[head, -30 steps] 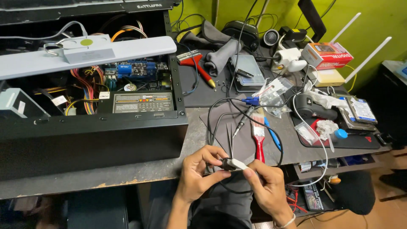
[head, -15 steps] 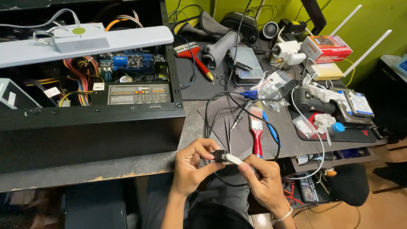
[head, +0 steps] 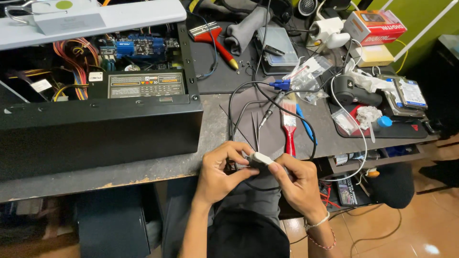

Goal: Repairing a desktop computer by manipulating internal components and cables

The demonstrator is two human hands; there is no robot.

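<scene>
My left hand [head: 219, 174] and my right hand [head: 297, 184] meet in front of the desk edge, both gripping a small white and grey adapter [head: 260, 159] between thumbs and fingers. A black cable [head: 230, 110] loops from the adapter up over the desk to a blue plug [head: 281, 85]. Part of the adapter is hidden by my left fingers.
An open black computer case [head: 100, 119] with coloured wires fills the left of the desk [head: 213, 131]. A red-handled brush [head: 289, 124], tweezers [head: 256, 129], a red-handled scraper [head: 217, 40], plastic bags, hard drives [head: 406, 93] and a red box [head: 375, 26] lie to the right.
The view has shifted downward and closer. Both hands stay on the adapter, turning it slightly; the white end now points toward my right hand.
</scene>
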